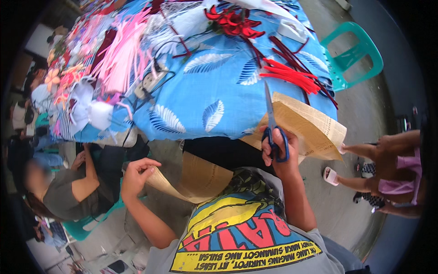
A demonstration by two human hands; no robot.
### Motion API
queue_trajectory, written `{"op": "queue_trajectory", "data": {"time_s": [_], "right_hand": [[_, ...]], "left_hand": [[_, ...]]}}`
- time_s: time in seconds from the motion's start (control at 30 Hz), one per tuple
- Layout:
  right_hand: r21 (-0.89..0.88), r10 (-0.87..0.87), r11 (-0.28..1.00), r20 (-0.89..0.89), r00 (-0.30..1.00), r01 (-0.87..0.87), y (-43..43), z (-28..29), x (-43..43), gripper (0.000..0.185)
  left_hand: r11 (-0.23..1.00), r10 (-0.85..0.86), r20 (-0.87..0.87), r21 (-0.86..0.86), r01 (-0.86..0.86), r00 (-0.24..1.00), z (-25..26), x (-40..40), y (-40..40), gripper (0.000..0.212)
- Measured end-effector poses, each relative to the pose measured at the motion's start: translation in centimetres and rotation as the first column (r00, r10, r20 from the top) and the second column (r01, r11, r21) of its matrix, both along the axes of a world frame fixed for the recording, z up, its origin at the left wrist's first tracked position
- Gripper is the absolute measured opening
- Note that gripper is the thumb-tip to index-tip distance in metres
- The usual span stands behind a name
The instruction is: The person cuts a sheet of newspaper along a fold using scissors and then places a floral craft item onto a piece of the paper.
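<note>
Between the thumb and fingers of my left hand [139,176] is the edge of a brown newsprint-patterned paper sheet [202,178], which sags in a curve toward my lap. My right hand [282,150] grips blue-handled scissors [270,113], the fingers through the loops and the blades pointing away over the table. Beside and partly behind that hand lies another brown printed paper piece [304,126], curling over the table's right corner. Whether the two paper parts are joined is hidden by the hand and the shadow.
A blue leaf-patterned cloth [205,92] covers the table. On it lie red fuzzy stems [291,75], red flowers [236,22], pink stems [125,51] and a power strip with cords [150,84]. A green plastic chair [356,54] stands right. People sit left [68,191] and stand right [393,171].
</note>
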State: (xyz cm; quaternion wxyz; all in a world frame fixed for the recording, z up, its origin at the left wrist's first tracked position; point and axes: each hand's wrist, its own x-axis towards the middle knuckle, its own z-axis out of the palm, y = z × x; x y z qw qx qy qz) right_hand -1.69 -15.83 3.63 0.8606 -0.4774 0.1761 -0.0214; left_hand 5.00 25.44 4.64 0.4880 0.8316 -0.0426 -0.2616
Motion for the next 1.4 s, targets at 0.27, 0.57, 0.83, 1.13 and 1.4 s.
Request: {"op": "queue_trajectory", "data": {"time_s": [0.27, 0.57, 0.83, 1.13, 1.4], "right_hand": [[-0.212, -0.026, 0.977, 0.02, 0.999, 0.029, 0.9, 0.3, 0.0, 0.058], [-0.219, -0.029, 0.975, 0.041, 0.999, 0.037, 1.0, -0.2, 0.2, 0.055], [-0.216, -0.079, 0.972, 0.069, 0.994, 0.092, 0.9, -1.1, 0.1, 0.054], [-0.223, -0.064, 0.972, 0.074, 0.995, 0.079, 1.3, -1.0, 0.5, 0.055], [-0.225, -0.149, 0.963, 0.03, 0.988, 0.152, 1.1, -0.8, -0.1, 0.055]], "left_hand": [[0.742, 0.584, 0.265, 0.208, -0.637, 0.767, -24.9, -6.6, 19.2, 0.023], [0.559, 0.67, 0.403, 0.277, -0.781, 0.623, -34.9, -8.1, 9.3, 0.026], [0.696, 0.506, 0.154, 0.508, -0.507, 0.849, -38.5, -4.6, 4.2, 0.033], [0.716, 0.384, -0.012, 0.635, -0.29, 0.923, -45.9, -0.1, 3.0, 0.029], [0.704, 0.425, 0.148, 0.566, -0.429, 0.893, -41.7, 4.8, -0.9, 0.017]]}}
